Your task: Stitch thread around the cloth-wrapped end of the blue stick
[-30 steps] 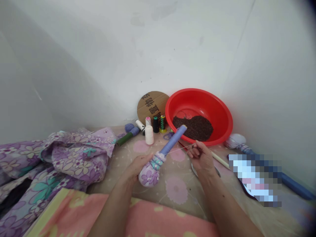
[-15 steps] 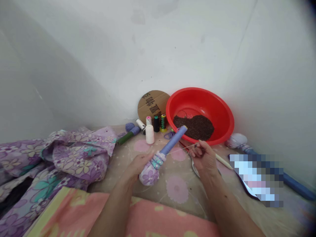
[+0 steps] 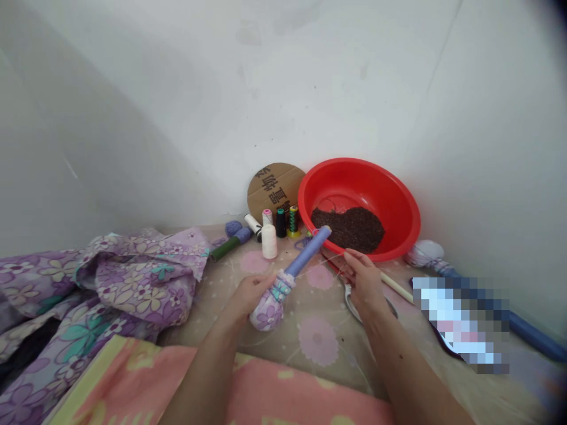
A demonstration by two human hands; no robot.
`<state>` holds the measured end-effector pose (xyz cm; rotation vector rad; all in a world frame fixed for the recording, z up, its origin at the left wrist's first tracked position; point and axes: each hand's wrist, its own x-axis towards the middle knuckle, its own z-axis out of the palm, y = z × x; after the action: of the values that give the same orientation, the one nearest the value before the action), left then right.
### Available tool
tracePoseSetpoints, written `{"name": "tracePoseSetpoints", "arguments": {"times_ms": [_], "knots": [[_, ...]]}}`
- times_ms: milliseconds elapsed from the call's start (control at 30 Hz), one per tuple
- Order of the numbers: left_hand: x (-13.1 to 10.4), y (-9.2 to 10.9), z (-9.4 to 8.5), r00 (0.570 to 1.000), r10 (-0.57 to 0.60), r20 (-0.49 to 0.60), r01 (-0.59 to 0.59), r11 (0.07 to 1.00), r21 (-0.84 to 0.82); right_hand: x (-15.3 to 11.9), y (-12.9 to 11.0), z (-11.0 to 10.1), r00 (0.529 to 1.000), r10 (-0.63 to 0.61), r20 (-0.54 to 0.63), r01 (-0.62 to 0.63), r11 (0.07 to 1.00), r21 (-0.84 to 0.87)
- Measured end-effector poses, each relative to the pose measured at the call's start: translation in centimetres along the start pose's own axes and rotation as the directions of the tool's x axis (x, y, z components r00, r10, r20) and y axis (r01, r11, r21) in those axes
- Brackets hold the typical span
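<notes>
My left hand [image 3: 253,295] is wrapped round the floral cloth head of a stick [image 3: 308,251] covered in light purple. Its cloth-covered ball [image 3: 268,311] points down toward me, and the shaft tilts up to the right, its tip in front of the basin. A thin pale thread [image 3: 319,261] runs from the gathered cloth neck to my right hand [image 3: 358,268], which pinches it between the fingertips. Under my right wrist lie scissors [image 3: 349,298], partly hidden.
A red basin [image 3: 403,206] holds dark grains. Left of it stand thread spools [image 3: 269,241] and a cardboard disc [image 3: 274,186]. Floral fabric [image 3: 146,277] lies left, a pink-yellow cloth [image 3: 283,389] in front, a phone [image 3: 443,336] and a blue stick [image 3: 531,336] right.
My right hand has shifted slightly left, with the thread still pinched. The stick's tip has moved a little left, and more of the scissors shows.
</notes>
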<state>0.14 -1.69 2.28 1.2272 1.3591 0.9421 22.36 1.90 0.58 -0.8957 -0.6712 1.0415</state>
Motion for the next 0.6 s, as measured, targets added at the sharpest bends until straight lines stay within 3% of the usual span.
{"name": "tracePoseSetpoints", "arguments": {"times_ms": [100, 267, 467, 600], "knots": [[0.0, -0.1, -0.2, 0.997, 0.064, -0.037, -0.060, 0.992, 0.109, 0.4, 0.6, -0.3, 0.978, -0.158, -0.134, 0.128, 0.970, -0.206], [0.4, -0.7, -0.5, 0.991, 0.123, -0.054, -0.102, 0.949, 0.299, 0.6, 1.0, -0.2, 0.960, -0.273, -0.055, 0.253, 0.937, -0.241], [1.1, -2.0, -0.7, 0.981, 0.184, -0.058, -0.140, 0.886, 0.442, -1.1, 0.9, 1.1, 0.964, -0.124, 0.236, 0.188, 0.944, -0.271], [1.3, -2.2, -0.7, 0.976, 0.215, -0.024, -0.177, 0.856, 0.486, -2.4, 1.0, 1.8, 0.908, 0.032, 0.419, 0.116, 0.939, -0.324]]}}
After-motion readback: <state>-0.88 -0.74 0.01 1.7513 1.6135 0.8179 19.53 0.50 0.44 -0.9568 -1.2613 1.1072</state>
